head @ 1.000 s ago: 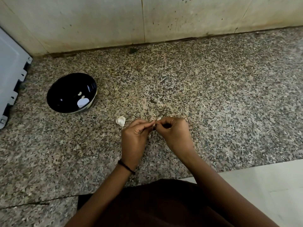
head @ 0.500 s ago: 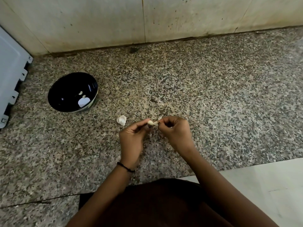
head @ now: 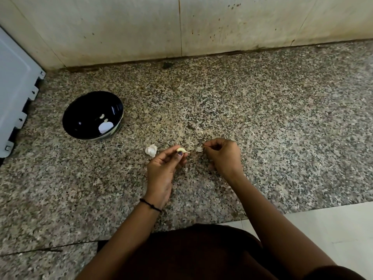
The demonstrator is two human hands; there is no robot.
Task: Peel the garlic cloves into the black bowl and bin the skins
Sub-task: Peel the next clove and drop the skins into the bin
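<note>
- Pinching the garlic clove (head: pixel 182 150) between thumb and fingertip, the left hand (head: pixel 161 170) holds it over the counter (head: pixel 262 118), long axis sideways, pointed tip toward the right hand (head: pixel 224 156).
- The right hand's curled fingers nip a scrap of skin (head: pixel 199 149), just clear of the clove.
- The black bowl (head: pixel 84 114) lies well to the left and farther back, so the left hand looks the natural one to drop the clove in.
- An unpeeled garlic piece (head: pixel 151 150) waits just beside the left hand.

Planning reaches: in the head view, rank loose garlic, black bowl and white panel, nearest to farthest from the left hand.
1. Loose garlic, right beside the left hand.
2. Black bowl, farther back-left.
3. White panel, far left edge.
</note>
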